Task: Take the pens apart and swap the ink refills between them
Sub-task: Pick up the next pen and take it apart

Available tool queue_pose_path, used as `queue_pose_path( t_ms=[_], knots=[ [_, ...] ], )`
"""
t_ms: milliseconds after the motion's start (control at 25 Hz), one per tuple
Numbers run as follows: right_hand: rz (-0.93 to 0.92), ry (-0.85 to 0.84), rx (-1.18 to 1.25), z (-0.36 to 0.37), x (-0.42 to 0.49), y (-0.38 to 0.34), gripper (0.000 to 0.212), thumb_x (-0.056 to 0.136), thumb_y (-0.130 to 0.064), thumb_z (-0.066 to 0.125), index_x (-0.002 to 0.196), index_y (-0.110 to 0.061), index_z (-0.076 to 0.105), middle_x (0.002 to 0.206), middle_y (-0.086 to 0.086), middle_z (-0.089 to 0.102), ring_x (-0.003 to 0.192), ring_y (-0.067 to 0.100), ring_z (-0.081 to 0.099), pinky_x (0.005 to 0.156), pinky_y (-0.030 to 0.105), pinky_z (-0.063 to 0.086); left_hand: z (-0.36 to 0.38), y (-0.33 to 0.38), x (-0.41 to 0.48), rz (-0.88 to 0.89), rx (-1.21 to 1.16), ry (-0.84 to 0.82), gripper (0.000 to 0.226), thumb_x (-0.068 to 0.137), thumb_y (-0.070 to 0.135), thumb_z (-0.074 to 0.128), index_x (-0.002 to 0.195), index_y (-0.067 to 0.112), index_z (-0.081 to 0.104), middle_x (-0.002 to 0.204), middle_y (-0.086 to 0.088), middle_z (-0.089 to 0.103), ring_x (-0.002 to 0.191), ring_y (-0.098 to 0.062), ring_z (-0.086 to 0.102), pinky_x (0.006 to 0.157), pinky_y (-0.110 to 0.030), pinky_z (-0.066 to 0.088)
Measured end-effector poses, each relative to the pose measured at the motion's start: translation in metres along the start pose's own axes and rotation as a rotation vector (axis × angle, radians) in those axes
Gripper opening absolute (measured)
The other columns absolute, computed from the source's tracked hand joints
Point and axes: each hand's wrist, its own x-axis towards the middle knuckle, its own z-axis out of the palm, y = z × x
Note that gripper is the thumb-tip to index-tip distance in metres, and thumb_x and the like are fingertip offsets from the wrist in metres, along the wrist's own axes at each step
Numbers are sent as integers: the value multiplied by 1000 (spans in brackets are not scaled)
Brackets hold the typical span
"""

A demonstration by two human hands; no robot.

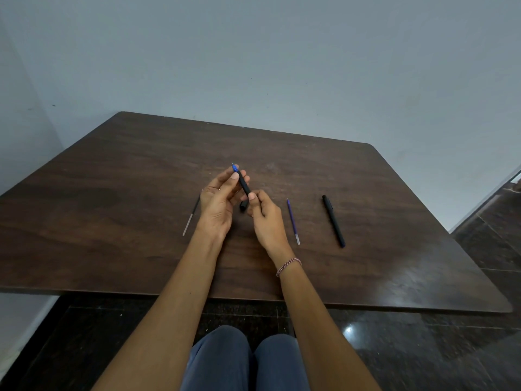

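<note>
Over the table (118, 170), your left hand (218, 198) pinches the blue tip of the held pen (243, 184), your right hand (265, 218) its barrel. The dark refill (191, 217) and purple refill (292, 221) lie out: probably midway.

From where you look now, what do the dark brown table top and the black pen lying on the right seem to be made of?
The dark brown table top looks like wood or wood-grain laminate, semi-glossy: grain streaks show, and light reflects near its right front. The black pen seems matte plastic: even black, almost no shine; coated metal is possible.
</note>
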Motion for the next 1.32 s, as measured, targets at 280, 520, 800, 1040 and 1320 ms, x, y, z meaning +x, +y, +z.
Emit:
queue_pose_path(
  t_ms=[280,520,800,1040,1320],
  knots=[
    [-55,-45,83,1,0,2,15,99,-17,47,112,-14,52,74,-1,59,65,-4,53,67,12,45,0,-2,1,-17,-24,-38,22,93,20,52,106,9,65,100,-5,70,94,-15,66,78,-27,55],
    [-97,-28,106,1,1,4,29,99,-13,46,127,-19,49,87,18,64,68,6,53,71,31,50,0,1,-2,-57,-6,-113,24,95,7,44,108,10,64,105,-8,71,99,-15,66,71,-23,55],
    [-115,-45,90,0,2,6,29,99,-14,47,125,-26,51,71,-1,56,67,5,53,69,17,46,5,0,-2,17,27,59,9,88,6,58,89,15,59,79,2,69,73,-10,64,51,-21,50],
    [-47,-37,161,0,2,5,26,99,-13,46,124,-18,50,88,0,62,70,4,53,77,32,50,4,0,-4,-81,68,-106,28,97,10,39,112,10,62,119,-12,64,111,-19,59,71,-23,52],
    [-37,-37,146,1,3,6,26,99,-17,46,124,-20,51,74,3,58,65,3,50,67,24,42,8,1,-7,-24,90,-9,15,89,1,55,96,12,62,94,-2,66,82,-11,65,60,-20,51]
  ],
)
